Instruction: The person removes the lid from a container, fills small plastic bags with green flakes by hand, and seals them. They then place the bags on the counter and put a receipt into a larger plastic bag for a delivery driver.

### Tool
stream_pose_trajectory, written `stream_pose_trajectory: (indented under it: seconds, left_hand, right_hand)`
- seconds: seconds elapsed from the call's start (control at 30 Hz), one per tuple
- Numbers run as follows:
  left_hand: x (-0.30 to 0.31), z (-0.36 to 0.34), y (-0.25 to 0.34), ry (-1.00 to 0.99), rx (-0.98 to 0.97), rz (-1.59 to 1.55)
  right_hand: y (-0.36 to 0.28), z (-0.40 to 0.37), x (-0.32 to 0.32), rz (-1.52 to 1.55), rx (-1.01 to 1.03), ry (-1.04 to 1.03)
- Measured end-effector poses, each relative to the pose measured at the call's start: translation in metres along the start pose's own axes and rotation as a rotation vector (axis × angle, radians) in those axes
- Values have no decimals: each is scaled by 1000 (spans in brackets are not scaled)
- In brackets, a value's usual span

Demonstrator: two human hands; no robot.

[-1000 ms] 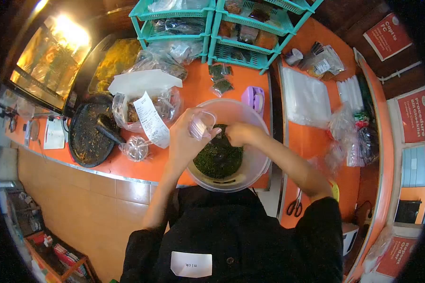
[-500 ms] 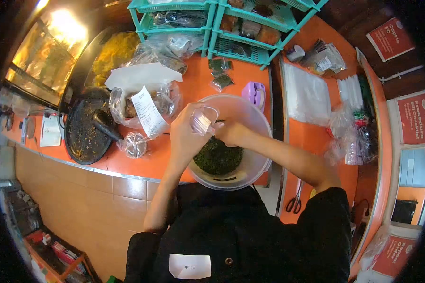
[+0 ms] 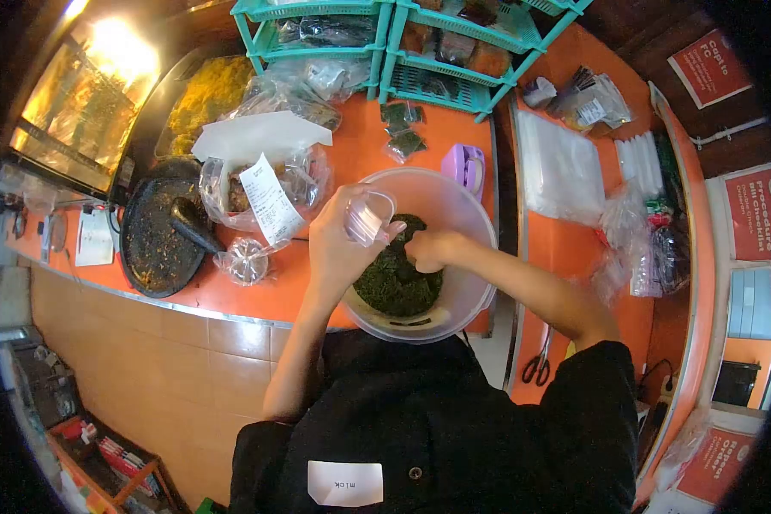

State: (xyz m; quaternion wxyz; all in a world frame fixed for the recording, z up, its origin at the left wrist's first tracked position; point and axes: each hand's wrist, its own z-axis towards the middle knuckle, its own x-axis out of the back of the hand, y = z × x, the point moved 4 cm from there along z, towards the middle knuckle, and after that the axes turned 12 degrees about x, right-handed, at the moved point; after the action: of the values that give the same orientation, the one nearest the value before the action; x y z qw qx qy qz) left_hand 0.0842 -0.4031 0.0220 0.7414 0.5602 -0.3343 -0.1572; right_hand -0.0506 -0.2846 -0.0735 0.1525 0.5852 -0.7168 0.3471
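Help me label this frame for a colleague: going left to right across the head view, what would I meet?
White paper → dark stone mortar → printed slip → left hand holding a clear plastic item → right hand at the dark green flakes → stack of clear bags → red checklist sign.

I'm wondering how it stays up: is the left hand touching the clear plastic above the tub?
Touching: the head view shows the left hand wrapped around the clear plastic, with no gap showing.
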Motion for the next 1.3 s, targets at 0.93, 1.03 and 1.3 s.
stream_pose_trajectory:
  seconds: [0.93, 1.03, 1.3]
  left_hand:
    - [0, 0, 0, 63, -36, 47]
    - [0, -1, 2, 49, -16, 45]
    - [2, 1, -1, 14, -39, -30]
  right_hand:
    - [-6, 4, 10, -401, 20, 492]
    - [-3, 29, -22, -374, -31, 150]
    - [6, 1, 18, 29, -92, -82]
